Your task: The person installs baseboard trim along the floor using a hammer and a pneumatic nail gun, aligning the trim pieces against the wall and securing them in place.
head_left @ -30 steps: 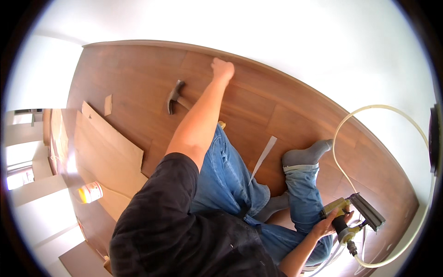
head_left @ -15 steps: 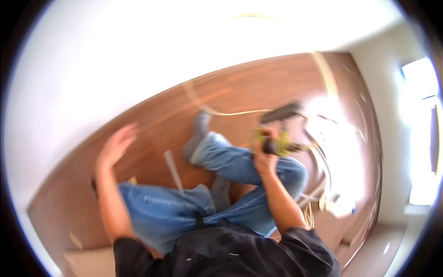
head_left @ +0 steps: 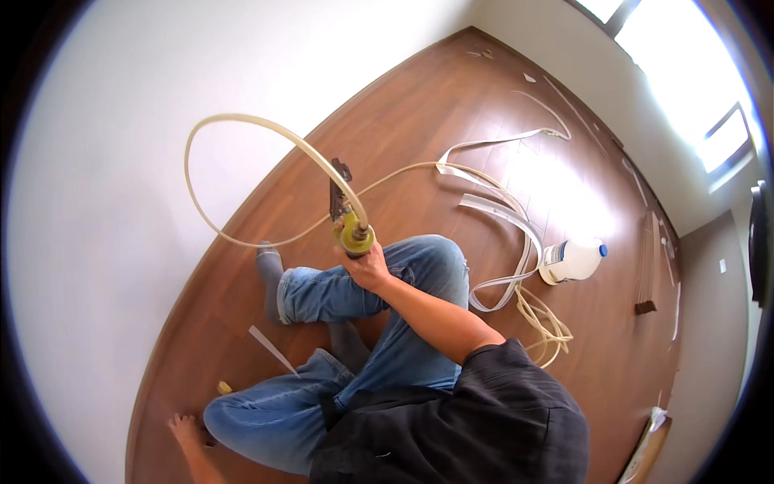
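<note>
My right hand (head_left: 367, 266) is closed on a yellow-and-black pneumatic nail gun (head_left: 348, 227), held above my crossed legs with a pale hose (head_left: 276, 126) looping from its end. My left hand (head_left: 185, 424) rests low on the wooden floor beside my left knee, fingers apart. A small dark object (head_left: 210, 440), mostly hidden behind that knee, lies by it. Just beyond the knee is a small yellowish piece (head_left: 225, 388), and a thin pale strip (head_left: 274, 348) lies near my leg.
A white wall (head_left: 113, 161) with dark baseboard runs along my left. On my right are curled white strips (head_left: 492, 208), coiled hose (head_left: 548, 327), a white jug with blue cap (head_left: 560, 262) and long brown boards (head_left: 647, 266). Bright windows (head_left: 677, 64) are at upper right.
My view has swung toward the windows. The nail gun in my right hand has been turned and raised in front of me. My left hand has dropped to the floor beside my knee.
</note>
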`<action>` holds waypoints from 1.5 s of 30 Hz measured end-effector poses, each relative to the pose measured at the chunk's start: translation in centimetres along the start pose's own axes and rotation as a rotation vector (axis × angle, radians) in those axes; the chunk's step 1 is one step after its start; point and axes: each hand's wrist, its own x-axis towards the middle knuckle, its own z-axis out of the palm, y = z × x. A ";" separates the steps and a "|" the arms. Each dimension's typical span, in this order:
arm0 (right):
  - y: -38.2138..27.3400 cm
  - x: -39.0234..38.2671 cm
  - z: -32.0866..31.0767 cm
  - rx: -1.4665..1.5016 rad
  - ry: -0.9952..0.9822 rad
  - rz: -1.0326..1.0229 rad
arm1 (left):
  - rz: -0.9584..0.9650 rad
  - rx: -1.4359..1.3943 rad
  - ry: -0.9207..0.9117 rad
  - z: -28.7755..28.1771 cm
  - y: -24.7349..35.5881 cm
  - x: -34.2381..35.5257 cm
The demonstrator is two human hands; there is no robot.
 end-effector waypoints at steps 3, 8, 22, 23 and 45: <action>-2.0 0.1 -0.3 0.306 0.007 0.104 | -0.099 -0.117 0.046 -1.0 -2.5 -0.4; -5.2 1.1 -5.0 0.584 0.427 -0.021 | -0.036 -0.122 0.018 -14.7 2.1 -4.3; -11.3 25.8 -6.9 0.467 0.622 -0.090 | 0.211 -0.482 -0.068 -40.0 9.2 11.6; -12.7 28.5 -5.7 0.399 0.690 -0.072 | 0.237 -0.597 -0.216 -43.2 12.9 13.6; -18.6 47.1 -14.6 0.207 0.741 -0.108 | 0.744 -0.974 -0.845 -57.6 28.4 32.4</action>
